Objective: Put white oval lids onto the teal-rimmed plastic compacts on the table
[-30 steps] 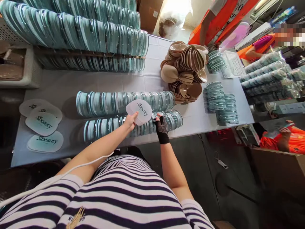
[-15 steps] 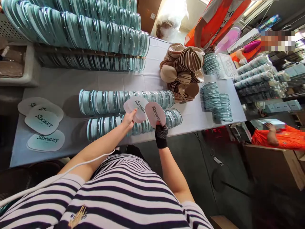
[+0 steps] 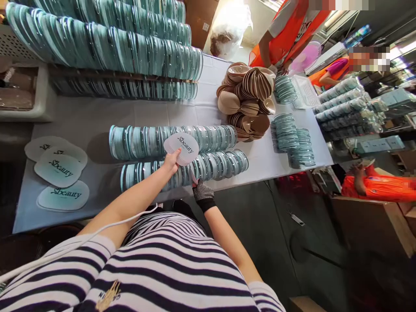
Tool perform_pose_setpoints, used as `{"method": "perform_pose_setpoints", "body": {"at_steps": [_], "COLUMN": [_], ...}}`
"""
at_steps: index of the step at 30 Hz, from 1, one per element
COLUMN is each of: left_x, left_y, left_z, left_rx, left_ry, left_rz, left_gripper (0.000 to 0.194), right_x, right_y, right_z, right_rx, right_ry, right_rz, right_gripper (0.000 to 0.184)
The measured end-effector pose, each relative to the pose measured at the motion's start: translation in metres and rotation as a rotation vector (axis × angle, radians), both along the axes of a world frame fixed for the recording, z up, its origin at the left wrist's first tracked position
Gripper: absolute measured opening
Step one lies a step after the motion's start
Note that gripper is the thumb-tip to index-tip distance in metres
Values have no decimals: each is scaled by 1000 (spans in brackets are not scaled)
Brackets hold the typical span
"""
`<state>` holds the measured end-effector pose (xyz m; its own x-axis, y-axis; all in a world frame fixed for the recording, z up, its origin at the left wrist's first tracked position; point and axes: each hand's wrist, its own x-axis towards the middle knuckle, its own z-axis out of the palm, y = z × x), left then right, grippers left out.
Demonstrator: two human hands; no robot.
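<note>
My left hand (image 3: 171,162) is closed on a small fan of white oval cards printed "Sbeauty" (image 3: 182,147), held above two rows of clear teal cases. My right hand (image 3: 202,191), in a black mesh glove, is low at the table's front edge. It is pinched on a thin pinkish card (image 3: 194,177) seen edge-on against the front row of cases (image 3: 224,161). The back row of cases (image 3: 139,141) lies just behind it.
More "Sbeauty" cards (image 3: 60,170) lie at the table's left end. Tall rows of teal cases (image 3: 107,39) fill the back. A heap of tan cups (image 3: 248,102) and short teal stacks (image 3: 294,138) sit to the right. A person in orange (image 3: 286,30) stands at the far side.
My right hand pulled one card off the fan in my left hand, then dropped down and left to the front row. My left hand stayed with its cards.
</note>
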<state>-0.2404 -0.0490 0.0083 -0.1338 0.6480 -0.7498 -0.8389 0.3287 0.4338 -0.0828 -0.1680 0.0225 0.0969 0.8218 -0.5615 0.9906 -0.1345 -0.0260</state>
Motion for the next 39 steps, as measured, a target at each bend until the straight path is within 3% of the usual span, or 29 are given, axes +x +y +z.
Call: {"method": "perform_pose_setpoints", "body": {"at_steps": [3, 6, 12, 19, 21, 23, 25, 27, 32, 34, 37, 39], "left_x": [0, 0, -1, 3, 4, 5, 6, 6, 1, -2, -4, -8], "left_y": [0, -1, -2, 1, 2, -2, -10, -21, -42, -46, -45, -38], "left_z": [-1, -4, -3, -2, -1, 1, 4, 7, 5, 4, 6, 9], "left_rx": [20, 33, 27, 26, 22, 28, 67, 137, 164, 128, 134, 129], "left_ry": [-15, -28, -30, -6, 4, 12, 6, -4, 102, 123, 86, 64], "left_rz": [10, -2, -13, 56, 60, 35, -18, -80, -109, -150, -232, -207], "left_gripper": [29, 29, 29, 29, 30, 30, 30, 31, 35, 37, 38, 35], "right_x": [3, 4, -11, 7, 9, 8, 7, 5, -17, -30, -34, -22], "right_y": [3, 0, 21, 35, 45, 59, 73, 81, 69, 64, 60, 49], "right_z": [-3, -8, -20, -5, 5, 15, 25, 33, 39, 36, 29, 28], "right_rx": [48, 122, 71, -356, -255, 40, 321, 471, 654, 574, 447, 532], "right_ry": [47, 89, 78, 718, 669, 539, 560, 612, 575, 611, 658, 630], "right_rz": [-43, 13, 60, -217, -244, -238, -225, -187, 50, 70, -193, -348], "right_gripper": [35, 34, 34, 29, 29, 33, 45, 57, 59, 56, 48, 47]}}
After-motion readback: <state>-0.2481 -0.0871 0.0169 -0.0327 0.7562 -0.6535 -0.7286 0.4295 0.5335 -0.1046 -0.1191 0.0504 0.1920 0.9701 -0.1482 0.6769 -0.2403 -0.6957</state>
